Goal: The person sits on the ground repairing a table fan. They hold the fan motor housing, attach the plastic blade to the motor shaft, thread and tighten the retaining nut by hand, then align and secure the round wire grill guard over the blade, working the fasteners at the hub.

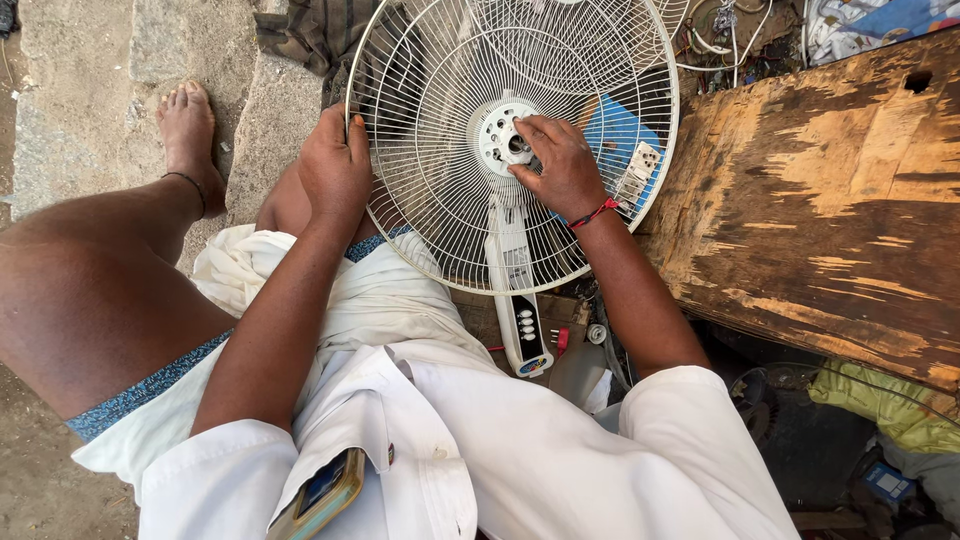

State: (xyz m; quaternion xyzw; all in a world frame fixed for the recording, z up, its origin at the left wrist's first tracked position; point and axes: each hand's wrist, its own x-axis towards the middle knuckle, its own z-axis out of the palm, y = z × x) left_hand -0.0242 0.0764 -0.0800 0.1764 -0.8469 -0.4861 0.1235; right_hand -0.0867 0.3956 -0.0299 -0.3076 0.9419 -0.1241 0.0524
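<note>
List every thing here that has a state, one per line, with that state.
Fan: lying tilted on the lap, blades absent, front grille off.
Rear grille: on the fan, rim gripped.
Left hand: closed on the grille rim.
Right hand: fingers at the hub.
Phone: in the shirt pocket, sticking out.

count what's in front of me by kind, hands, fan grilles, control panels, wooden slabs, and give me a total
Bare hands: 2, left hand and right hand
Round white wire fan grille: 1
White push-button control panel: 1
Worn brown wooden slab: 1
Total: 5

Single head-worn view, steeply downward, close over the lap.
</note>
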